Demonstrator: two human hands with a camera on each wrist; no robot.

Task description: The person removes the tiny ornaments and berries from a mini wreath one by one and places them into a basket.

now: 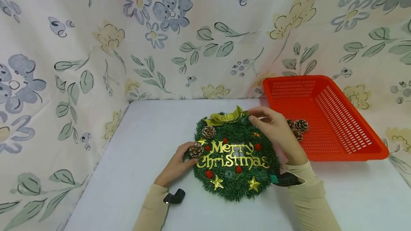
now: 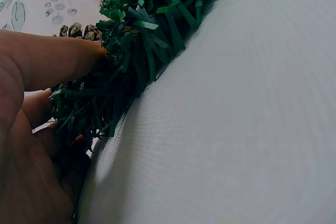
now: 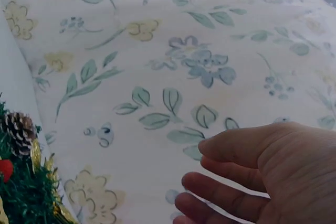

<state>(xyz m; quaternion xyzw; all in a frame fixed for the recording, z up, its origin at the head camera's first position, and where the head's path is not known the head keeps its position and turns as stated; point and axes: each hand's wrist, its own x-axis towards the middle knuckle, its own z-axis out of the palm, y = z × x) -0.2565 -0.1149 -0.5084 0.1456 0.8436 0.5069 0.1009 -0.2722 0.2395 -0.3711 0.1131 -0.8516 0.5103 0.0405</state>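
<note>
Gripping one wreath [image 1: 236, 132] by its left rim, the left hand [image 1: 179, 160] faces the right hand [image 1: 277, 130], loosely bent and holding nothing beside the bow [image 1: 226, 117]. Two pinecones [image 1: 209, 132] and five red balls [image 1: 209, 174] decorate it. One basket [image 1: 348, 111], toward the worktop's [image 1: 154, 127] far right corner, contains three visible pinecones [image 1: 302, 125]; the wreath lies left of it.

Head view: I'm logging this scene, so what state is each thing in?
Wreath, decorated, left edge gripped
Bow, at the wreath's far edge; whether fastened, unclear
Basket, upright, holding pinecones
Pinecones, bunched together, partly hidden
Left hand, gripping the wreath
Right hand, relaxed, empty, beside the bow
</note>
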